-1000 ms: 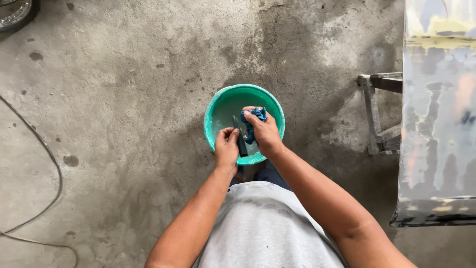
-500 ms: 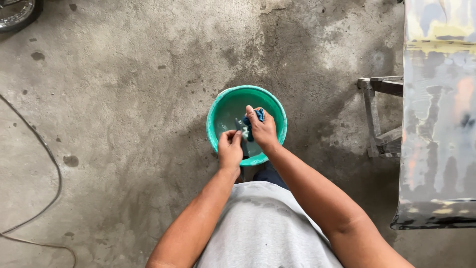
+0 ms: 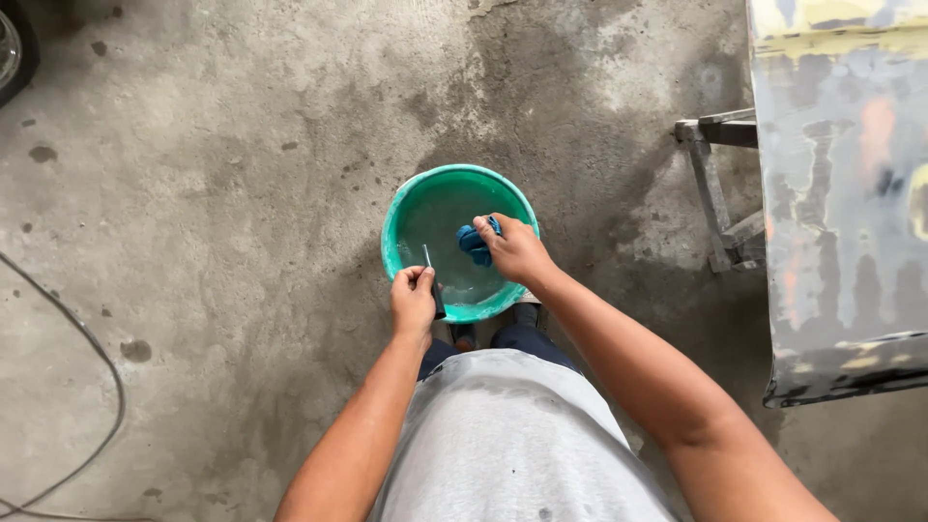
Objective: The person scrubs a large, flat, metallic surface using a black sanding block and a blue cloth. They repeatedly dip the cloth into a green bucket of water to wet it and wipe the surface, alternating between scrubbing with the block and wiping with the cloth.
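The blue cloth [image 3: 474, 242] is largely covered by the right hand [image 3: 517, 249]. The flat dark tool [image 3: 433, 282] cannot be identified. The panel [image 3: 831, 193] and cable [image 3: 97, 367] run off frame.

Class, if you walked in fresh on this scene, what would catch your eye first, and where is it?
The bright green basin at the centre of the stained concrete floor. Over it, the right hand grips a blue cloth, and the left hand holds a thin dark tool. A patchy metal panel stands at right.
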